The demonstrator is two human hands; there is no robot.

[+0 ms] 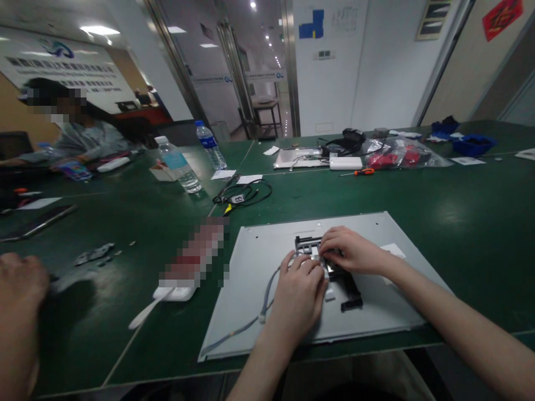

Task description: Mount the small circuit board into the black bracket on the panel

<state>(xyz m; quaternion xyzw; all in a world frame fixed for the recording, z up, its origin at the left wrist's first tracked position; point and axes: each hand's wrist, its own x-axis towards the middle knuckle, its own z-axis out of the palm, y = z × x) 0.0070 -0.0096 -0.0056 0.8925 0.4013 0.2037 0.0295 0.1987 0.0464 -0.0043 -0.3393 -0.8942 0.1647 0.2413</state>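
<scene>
A pale flat metal panel (242, 278) lies on the green table in front of me. A black plastic frame (351, 291) with small white and silvery parts sits on its middle. My left hand (300, 289) rests over the left side of this frame, fingers curled down and tips partly hidden. From the right, my right hand (349, 250) reaches onto the frame's upper part with thumb and fingers pinched together; what is between them is hidden. A grey cable bundle (264, 306) runs from beside my left hand to the panel's near left corner.
Left of the panel lies a white device (178, 293) with a strap, partly blurred. Another person's hand (20, 295) is at the left edge. Beyond are a black cable (251, 194), water bottles (180, 167), an orange screwdriver (363, 172) and a plastic bag (405, 155).
</scene>
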